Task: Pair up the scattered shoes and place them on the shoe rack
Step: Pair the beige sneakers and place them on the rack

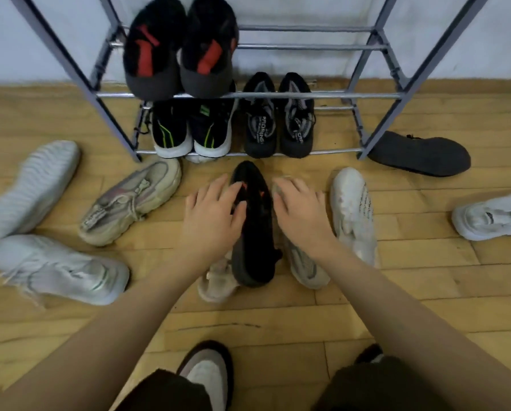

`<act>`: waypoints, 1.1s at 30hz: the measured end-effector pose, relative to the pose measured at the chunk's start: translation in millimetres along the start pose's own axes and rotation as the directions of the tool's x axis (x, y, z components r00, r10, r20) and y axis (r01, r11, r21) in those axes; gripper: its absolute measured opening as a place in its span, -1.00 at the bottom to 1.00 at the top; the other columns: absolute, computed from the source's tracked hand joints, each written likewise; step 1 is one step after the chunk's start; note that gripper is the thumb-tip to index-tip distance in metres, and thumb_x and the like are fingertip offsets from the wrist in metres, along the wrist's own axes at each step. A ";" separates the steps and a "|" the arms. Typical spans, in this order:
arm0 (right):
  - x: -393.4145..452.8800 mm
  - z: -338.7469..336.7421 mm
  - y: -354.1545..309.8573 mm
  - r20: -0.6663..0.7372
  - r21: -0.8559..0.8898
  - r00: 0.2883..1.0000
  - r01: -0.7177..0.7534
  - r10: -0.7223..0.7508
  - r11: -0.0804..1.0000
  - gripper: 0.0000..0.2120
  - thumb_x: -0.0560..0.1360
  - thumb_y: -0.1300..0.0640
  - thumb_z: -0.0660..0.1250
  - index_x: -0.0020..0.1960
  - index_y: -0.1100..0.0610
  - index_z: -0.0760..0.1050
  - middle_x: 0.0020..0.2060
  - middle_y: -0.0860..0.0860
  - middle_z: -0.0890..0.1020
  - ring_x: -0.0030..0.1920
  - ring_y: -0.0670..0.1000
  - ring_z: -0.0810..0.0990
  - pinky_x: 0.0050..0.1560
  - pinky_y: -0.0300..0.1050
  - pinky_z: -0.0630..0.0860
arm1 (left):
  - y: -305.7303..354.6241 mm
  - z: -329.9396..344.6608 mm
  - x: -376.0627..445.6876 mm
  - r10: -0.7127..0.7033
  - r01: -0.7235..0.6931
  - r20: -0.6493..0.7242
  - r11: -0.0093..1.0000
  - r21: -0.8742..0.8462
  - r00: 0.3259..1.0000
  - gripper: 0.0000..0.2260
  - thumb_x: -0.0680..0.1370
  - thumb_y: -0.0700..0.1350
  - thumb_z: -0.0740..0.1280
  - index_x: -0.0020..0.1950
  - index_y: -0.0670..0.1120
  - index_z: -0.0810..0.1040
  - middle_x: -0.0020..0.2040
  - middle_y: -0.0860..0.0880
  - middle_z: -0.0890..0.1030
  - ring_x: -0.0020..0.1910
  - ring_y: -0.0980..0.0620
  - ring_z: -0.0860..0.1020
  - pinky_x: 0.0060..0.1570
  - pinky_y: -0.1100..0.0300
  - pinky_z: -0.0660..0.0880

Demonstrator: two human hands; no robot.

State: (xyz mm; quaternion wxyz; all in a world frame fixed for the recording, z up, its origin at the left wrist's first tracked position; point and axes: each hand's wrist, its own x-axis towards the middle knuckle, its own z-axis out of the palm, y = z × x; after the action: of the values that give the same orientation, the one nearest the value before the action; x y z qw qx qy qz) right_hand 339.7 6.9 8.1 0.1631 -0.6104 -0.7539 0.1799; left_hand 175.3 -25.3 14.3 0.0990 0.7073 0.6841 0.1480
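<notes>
A black shoe with red marks [254, 232] lies on the floor in front of the shoe rack [248, 94], on top of a beige shoe [217, 280]. My left hand [212, 215] rests on its left side with fingers spread. My right hand [300, 209] lies flat over a grey-beige shoe [306, 265] just right of it. The rack holds black-red slippers [180, 48] above, and a black-green pair [191, 129] and a black-grey pair [278, 117] below.
On the wooden floor lie loose shoes: beige sneaker [129, 203], pale upturned sole [31, 188], light grey sneaker [58, 271] at left; white shoe [353, 212], dark upturned shoe [420, 154], white sneaker [494, 216] at right. My slippered feet [206, 375] are below.
</notes>
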 end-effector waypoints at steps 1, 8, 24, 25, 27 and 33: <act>3.3 5.8 -11.7 0.025 -0.001 0.999 0.026 -0.026 1.000 -0.67 0.60 0.06 0.08 0.35 0.04 0.35 0.27 0.00 0.45 0.28 0.09 0.38 0.23 0.04 0.20 | -13.2 -6.1 -3.6 -0.023 0.023 -0.009 1.000 0.004 1.000 -0.64 0.58 0.00 0.18 0.35 -0.04 0.40 0.39 -0.10 0.38 0.31 -0.16 0.36 0.27 -0.05 0.21; 36.5 45.9 -73.0 0.155 -0.027 0.968 0.202 -0.196 0.979 -0.63 0.61 0.04 0.07 0.40 0.03 0.32 0.33 0.02 0.40 0.26 0.15 0.39 0.26 0.09 0.20 | -89.6 -27.5 -18.5 -0.168 0.167 -0.066 0.986 -0.014 0.984 -0.64 0.57 -0.05 0.22 0.35 -0.09 0.42 0.40 -0.16 0.37 0.35 -0.20 0.32 0.29 -0.10 0.16; 122.9 169.0 -108.6 0.450 -0.183 0.872 0.300 -0.191 0.936 -0.52 0.59 -0.16 0.00 0.48 -0.19 0.00 0.51 0.13 0.08 0.43 0.21 0.17 0.36 0.18 0.03 | -238.7 4.8 28.0 -0.302 0.273 0.196 0.948 0.163 0.933 -0.23 0.45 0.35 0.20 0.51 0.13 -0.09 0.53 -0.17 0.01 0.48 -0.24 0.03 0.40 -0.15 0.01; 122.7 173.8 -109.0 0.457 -0.187 0.869 0.301 -0.188 0.935 -0.52 0.59 -0.16 0.00 0.48 -0.18 0.01 0.51 0.14 0.07 0.43 0.21 0.16 0.36 0.19 0.02 | -241.4 6.8 30.7 -0.295 0.261 0.223 0.950 0.169 0.929 -0.20 0.43 0.34 0.22 0.51 0.13 -0.12 0.53 -0.17 0.01 0.47 -0.25 0.05 0.39 -0.15 0.03; 119.7 180.6 -109.0 0.465 -0.189 0.867 0.295 -0.179 0.937 -0.52 0.59 -0.17 0.01 0.48 -0.18 0.03 0.51 0.14 0.03 0.44 0.22 0.14 0.37 0.21 0.00 | -243.4 11.0 34.2 -0.277 0.229 0.250 0.952 0.202 0.928 -0.18 0.42 0.33 0.26 0.51 0.14 -0.12 0.51 -0.15 0.08 0.40 -0.25 0.18 0.35 -0.12 0.13; 118.8 177.5 -104.9 0.431 -0.187 0.880 0.303 -0.199 0.935 -0.56 0.59 -0.17 0.00 0.46 -0.20 0.12 0.51 0.10 0.05 0.43 0.20 0.14 0.36 0.17 -0.01 | -243.7 13.5 28.3 -0.192 0.161 0.140 0.965 0.206 0.971 -0.25 0.40 0.24 0.34 0.50 0.08 0.12 0.35 -0.11 0.36 0.20 -0.18 0.38 0.11 -0.06 0.29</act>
State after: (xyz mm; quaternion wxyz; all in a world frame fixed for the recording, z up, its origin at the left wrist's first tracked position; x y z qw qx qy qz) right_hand 142.7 90.4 -96.0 -0.0524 -0.4717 -0.8608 0.1837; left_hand -48.1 14.6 -79.8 0.0969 0.6590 0.7457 0.0147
